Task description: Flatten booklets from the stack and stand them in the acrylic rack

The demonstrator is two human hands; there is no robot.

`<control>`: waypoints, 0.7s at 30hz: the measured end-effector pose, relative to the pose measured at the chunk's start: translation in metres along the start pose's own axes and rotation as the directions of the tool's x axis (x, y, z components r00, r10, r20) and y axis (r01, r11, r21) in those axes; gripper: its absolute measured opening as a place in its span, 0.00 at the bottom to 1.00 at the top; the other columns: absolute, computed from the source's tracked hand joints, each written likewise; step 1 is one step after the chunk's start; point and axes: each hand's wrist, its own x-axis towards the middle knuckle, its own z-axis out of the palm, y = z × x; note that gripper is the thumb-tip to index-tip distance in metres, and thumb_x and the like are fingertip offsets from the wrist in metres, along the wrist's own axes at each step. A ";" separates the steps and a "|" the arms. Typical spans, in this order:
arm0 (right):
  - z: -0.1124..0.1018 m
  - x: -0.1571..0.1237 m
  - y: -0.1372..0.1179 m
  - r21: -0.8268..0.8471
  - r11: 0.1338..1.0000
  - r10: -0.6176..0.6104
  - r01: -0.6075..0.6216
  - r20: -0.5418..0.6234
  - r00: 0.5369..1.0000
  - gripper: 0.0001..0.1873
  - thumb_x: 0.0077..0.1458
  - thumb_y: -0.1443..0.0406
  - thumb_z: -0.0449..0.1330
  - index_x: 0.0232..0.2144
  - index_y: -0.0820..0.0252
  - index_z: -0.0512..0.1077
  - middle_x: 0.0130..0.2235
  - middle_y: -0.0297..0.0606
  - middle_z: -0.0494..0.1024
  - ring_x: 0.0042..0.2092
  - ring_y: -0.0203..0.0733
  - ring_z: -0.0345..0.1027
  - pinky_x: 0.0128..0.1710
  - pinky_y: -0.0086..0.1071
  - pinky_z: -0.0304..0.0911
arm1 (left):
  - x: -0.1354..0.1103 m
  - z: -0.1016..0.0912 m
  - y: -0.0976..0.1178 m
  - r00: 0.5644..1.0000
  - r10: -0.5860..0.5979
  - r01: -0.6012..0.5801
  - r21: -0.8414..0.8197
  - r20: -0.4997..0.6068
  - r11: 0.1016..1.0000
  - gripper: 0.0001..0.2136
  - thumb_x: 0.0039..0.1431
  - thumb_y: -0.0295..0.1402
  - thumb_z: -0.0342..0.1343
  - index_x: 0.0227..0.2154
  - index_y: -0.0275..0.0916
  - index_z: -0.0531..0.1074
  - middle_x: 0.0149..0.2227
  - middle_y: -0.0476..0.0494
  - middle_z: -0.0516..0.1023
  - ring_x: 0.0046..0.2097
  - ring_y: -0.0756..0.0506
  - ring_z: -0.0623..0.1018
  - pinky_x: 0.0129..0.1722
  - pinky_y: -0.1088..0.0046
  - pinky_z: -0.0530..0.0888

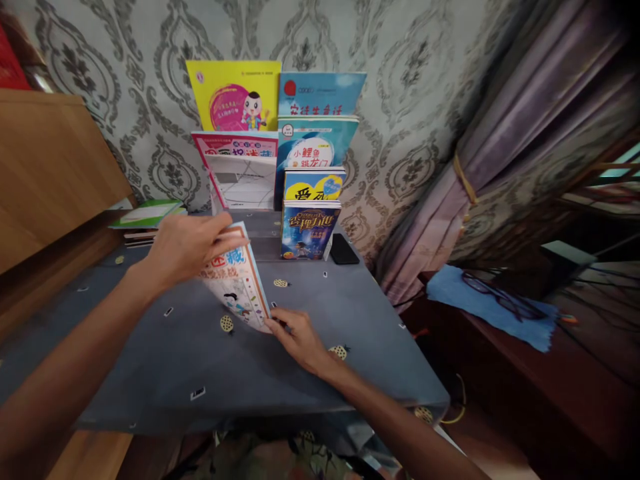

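Observation:
A thin children's book [239, 287] with a white cover and orange edge is held tilted above the table. My left hand [187, 247] is closed on its upper part, and my right hand [300, 337] pinches its lower right corner. Beyond it, books stand in stepped rows against the wall: a yellow book [235, 93], a pink one [240, 143] with a whitish sheet [245, 183] in front, and on the right a blue book [320, 90], a teal book [320, 140], a yellow-and-blue book [313, 185] and a dark blue book [310, 230].
A black phone [344, 249] lies right of the dark blue book. At the left, a green book [150, 213] tops a small pile beside a wooden cabinet [55, 173]. Right of the table [150, 360], glasses [505, 297] rest on a blue cloth [460, 293] near a curtain [430, 207].

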 end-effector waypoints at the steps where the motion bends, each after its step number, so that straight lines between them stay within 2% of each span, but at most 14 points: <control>1: 0.001 0.001 -0.004 0.068 0.997 0.045 -0.045 -0.008 0.999 0.22 0.66 0.52 0.51 0.27 0.58 0.70 0.25 0.32 0.69 0.28 0.36 0.64 0.31 0.28 0.60 | 0.012 0.005 -0.001 1.000 -0.020 0.019 0.016 0.024 1.000 0.28 0.67 0.57 0.38 0.31 0.39 0.71 0.25 0.46 0.73 0.29 0.46 0.74 0.32 0.71 0.64; 5: 0.004 0.002 -0.011 0.384 0.898 0.199 -0.212 0.074 0.977 0.25 0.61 0.44 0.52 0.25 0.57 0.65 0.22 0.27 0.63 0.21 0.31 0.58 0.22 0.26 0.56 | 0.046 0.034 0.000 0.989 -0.054 0.050 0.033 0.140 0.998 0.26 0.69 0.53 0.40 0.38 0.37 0.75 0.29 0.43 0.77 0.35 0.42 0.78 0.37 0.68 0.67; 9: 0.008 -0.001 0.001 0.524 0.786 0.301 -0.327 0.138 0.944 0.27 0.55 0.40 0.56 0.24 0.57 0.65 0.21 0.26 0.65 0.19 0.30 0.59 0.19 0.25 0.58 | 0.050 0.079 0.003 0.958 -0.078 0.094 -0.045 0.277 0.995 0.24 0.70 0.50 0.41 0.38 0.37 0.76 0.32 0.40 0.80 0.38 0.41 0.79 0.38 0.68 0.68; 12: 0.011 -0.005 0.013 0.558 0.721 0.384 -0.411 0.172 0.907 0.28 0.51 0.39 0.60 0.24 0.57 0.66 0.20 0.26 0.67 0.19 0.31 0.60 0.17 0.26 0.59 | 0.037 0.112 0.003 0.926 -0.046 0.106 -0.141 0.374 0.984 0.20 0.70 0.46 0.43 0.44 0.39 0.74 0.37 0.40 0.82 0.40 0.40 0.80 0.39 0.69 0.69; 15: 0.011 -0.006 0.020 0.580 0.635 0.457 -0.510 0.250 0.854 0.28 0.48 0.40 0.61 0.26 0.58 0.66 0.21 0.29 0.72 0.22 0.35 0.68 0.18 0.26 0.60 | 0.015 0.135 -0.004 0.922 -0.030 0.110 -0.186 0.387 0.976 0.16 0.70 0.40 0.44 0.53 0.41 0.70 0.46 0.39 0.81 0.45 0.41 0.79 0.42 0.70 0.70; 18: 0.009 -0.005 0.022 0.575 0.589 0.489 -0.568 0.306 0.817 0.28 0.48 0.41 0.62 0.28 0.59 0.66 0.21 0.31 0.74 0.22 0.37 0.72 0.18 0.25 0.61 | -0.012 0.149 -0.017 0.902 -0.085 0.191 -0.214 0.424 0.958 0.15 0.70 0.38 0.43 0.52 0.43 0.70 0.48 0.41 0.80 0.46 0.42 0.79 0.43 0.69 0.71; 21: 0.008 -0.004 0.023 0.560 0.582 0.493 -0.589 0.333 0.804 0.28 0.48 0.41 0.62 0.29 0.60 0.67 0.21 0.31 0.75 0.22 0.36 0.72 0.18 0.25 0.61 | -0.041 0.159 -0.028 0.893 -0.115 0.246 -0.258 0.436 0.934 0.16 0.69 0.37 0.41 0.49 0.41 0.72 0.47 0.41 0.80 0.47 0.41 0.78 0.46 0.67 0.72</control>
